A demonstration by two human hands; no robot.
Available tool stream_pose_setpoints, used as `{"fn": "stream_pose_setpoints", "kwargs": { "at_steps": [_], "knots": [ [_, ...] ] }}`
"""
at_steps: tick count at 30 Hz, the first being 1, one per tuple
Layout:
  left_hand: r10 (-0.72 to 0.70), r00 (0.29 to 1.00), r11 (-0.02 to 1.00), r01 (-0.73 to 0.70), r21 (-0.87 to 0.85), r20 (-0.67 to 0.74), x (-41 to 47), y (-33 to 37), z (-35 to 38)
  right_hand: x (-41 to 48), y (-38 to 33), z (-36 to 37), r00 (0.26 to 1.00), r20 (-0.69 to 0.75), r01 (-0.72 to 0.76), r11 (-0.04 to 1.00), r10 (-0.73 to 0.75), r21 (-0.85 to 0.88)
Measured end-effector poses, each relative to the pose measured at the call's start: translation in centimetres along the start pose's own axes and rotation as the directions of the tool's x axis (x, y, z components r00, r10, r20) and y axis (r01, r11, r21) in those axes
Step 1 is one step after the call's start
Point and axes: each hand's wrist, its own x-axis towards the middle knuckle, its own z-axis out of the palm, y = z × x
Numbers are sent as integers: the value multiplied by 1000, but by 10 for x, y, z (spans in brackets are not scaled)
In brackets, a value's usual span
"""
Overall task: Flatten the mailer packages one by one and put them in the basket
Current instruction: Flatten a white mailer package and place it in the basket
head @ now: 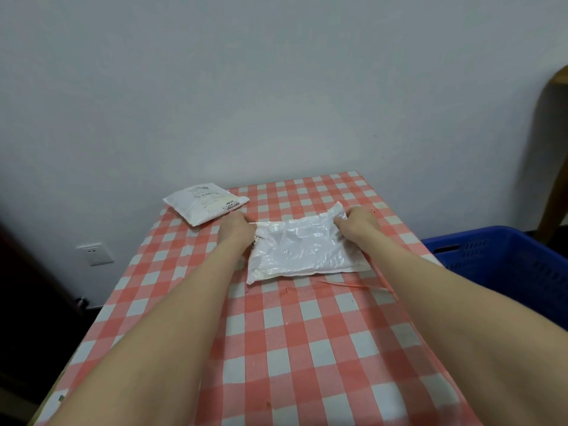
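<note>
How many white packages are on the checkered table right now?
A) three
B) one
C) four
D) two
D: one crinkly mailer lies in the middle, held at its far corners by the left hand and right hand, and a second mailer sits at the far left corner of the table.

Near edge: the table (292,348) lies open from here to mid-table.
Far left corner: a white mailer (205,203) blocks it.
Right edge: blue basket (507,256) stands alongside.

I see a home room: checked tablecloth (307,348) under my fingers (339,222), wall socket (95,253) to their left, painted wall (276,87) beyond.
</note>
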Motion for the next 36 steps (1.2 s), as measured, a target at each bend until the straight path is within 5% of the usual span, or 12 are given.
{"fn": "stream_pose_setpoints", "kwargs": {
  "at_steps": [5,9,19,26,36],
  "knots": [
    [239,962,966,-221,136,-135,-15,12,12,-5,-17,5,930,-235,216,939,-281,-268],
    [438,896,891,-421,172,-73,-37,24,31,-18,-24,13,861,-28,451,787,-508,-422],
    [421,849,795,-515,320,319,-41,12,51,-29,-11,34,857,357,514,660,-371,-548],
    [268,869,808,-438,395,415,-35,4,50,-26,-12,35,874,392,478,660,-289,-580],
    [223,881,783,-417,461,418,-31,1,53,-23,-10,37,890,377,445,677,-257,-587]
  ]
}}
